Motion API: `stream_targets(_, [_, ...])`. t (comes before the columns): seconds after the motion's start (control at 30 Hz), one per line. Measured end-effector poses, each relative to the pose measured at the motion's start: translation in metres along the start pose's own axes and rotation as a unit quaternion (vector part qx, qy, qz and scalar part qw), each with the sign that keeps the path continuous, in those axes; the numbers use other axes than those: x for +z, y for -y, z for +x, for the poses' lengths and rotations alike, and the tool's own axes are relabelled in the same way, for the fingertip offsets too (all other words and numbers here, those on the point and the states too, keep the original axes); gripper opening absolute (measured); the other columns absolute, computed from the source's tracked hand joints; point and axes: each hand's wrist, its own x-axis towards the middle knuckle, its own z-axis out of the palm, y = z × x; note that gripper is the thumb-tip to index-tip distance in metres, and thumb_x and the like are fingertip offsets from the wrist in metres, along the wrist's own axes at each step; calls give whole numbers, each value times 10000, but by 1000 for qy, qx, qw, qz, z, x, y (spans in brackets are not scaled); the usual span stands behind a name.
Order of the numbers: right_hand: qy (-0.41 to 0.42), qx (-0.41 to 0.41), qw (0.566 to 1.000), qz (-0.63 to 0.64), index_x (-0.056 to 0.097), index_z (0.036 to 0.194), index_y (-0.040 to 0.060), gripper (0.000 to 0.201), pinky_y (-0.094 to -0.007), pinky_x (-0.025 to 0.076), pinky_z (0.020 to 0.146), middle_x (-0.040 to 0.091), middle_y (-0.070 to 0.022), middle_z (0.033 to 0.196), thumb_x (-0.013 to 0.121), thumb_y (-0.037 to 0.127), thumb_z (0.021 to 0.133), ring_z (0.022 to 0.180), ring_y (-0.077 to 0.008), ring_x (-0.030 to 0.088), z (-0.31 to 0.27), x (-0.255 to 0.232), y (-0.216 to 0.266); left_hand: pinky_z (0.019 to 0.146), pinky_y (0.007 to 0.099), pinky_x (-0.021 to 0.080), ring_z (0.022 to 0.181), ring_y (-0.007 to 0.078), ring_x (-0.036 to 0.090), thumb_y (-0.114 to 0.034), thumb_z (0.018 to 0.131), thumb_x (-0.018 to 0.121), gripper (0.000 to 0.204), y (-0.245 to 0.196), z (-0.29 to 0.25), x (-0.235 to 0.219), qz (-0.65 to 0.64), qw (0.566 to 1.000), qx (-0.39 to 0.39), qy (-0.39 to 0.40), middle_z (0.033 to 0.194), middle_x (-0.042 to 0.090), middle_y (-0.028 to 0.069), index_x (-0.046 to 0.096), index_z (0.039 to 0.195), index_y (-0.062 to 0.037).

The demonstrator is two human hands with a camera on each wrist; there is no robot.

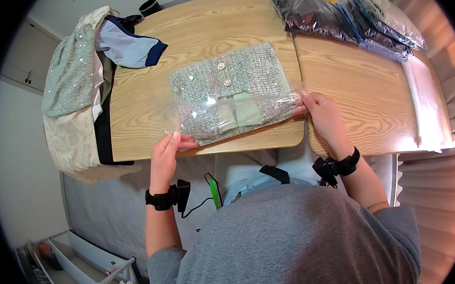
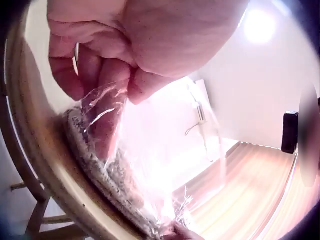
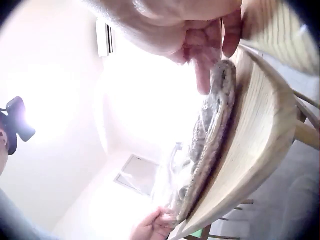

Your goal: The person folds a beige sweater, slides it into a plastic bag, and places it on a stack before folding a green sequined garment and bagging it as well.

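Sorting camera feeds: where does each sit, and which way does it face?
Head: on the head, facing forward and down at the garment; shows left hand, right hand, grey shirt.
Left wrist: worn there, looks past left hand across clear bag toward right hand.
Right wrist: worn there, facing back; shows both hands and part of the head.
Wrist views share garment and bag.

Beyond the folded grey-green tweed garment with round buttons, pale wood grain runs to the far edge of the light wooden table — a hand could pass there. The near edge is obstructed by a clear plastic bag between the left hand and right hand. Draped sequinned grey-green fabric blocks the left side; dark clothes in clear plastic block the far right — wood shows between them.
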Motion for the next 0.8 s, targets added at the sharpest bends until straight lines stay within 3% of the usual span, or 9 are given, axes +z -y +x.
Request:
stream_targets(0.07, [-14,-7,1000,0,632,809,-47,321,-239,474,659,659,-82,761,547,235,937,703,-120,635,2,7,1,795,277,454,808,177,652,-260,997,385,378,5,1,2,-19,999,-24,-27,780,689,138,602,904,36])
stream_targets(0.23, [-35,-11,999,24,623,725,-14,308,-223,449,600,626,-55,673,594,229,911,590,-104,580,12,8,0,737,268,459,764,157,650,-266,996,401,346,2,4,8,-8,997,-3,-71,763,681,131,537,808,-10])
stream_targets(0.53, [-44,50,997,28,629,758,-16,267,-219,439,538,578,-37,596,601,207,902,560,-95,552,18,1,7,599,258,437,625,166,646,-284,971,455,314,6,18,6,-60,988,-105,-98,632,567,22,503,747,-69])
stream_targets(0.63, [-24,72,997,-11,621,874,-29,240,-239,460,574,589,-46,648,609,209,894,613,-110,573,20,3,8,565,262,442,609,175,652,-276,965,470,309,8,20,4,-75,984,-128,-99,632,545,10,498,732,-75])
stream_targets(0.7, [-156,-171,964,-133,584,1021,-29,250,-305,482,718,627,-107,836,609,169,869,786,-187,605,10,18,10,556,264,446,613,176,657,-274,963,475,309,7,21,4,-71,982,-138,-104,638,545,10,496,725,-77])
stream_targets(0.77, [-186,-300,893,-280,541,1136,2,342,-394,433,874,597,-154,1077,621,140,833,990,-280,570,-7,34,16,547,263,451,621,177,663,-269,963,472,307,5,20,5,-62,982,-143,-106,636,544,8,498,723,-78])
stream_targets(0.8, [-111,-325,885,-314,546,1149,27,357,-415,402,918,568,-157,1152,626,150,824,1060,-300,535,-15,46,21,547,263,451,621,177,663,-269,963,472,307,5,20,6,-61,982,-143,-107,636,544,8,498,723,-78])
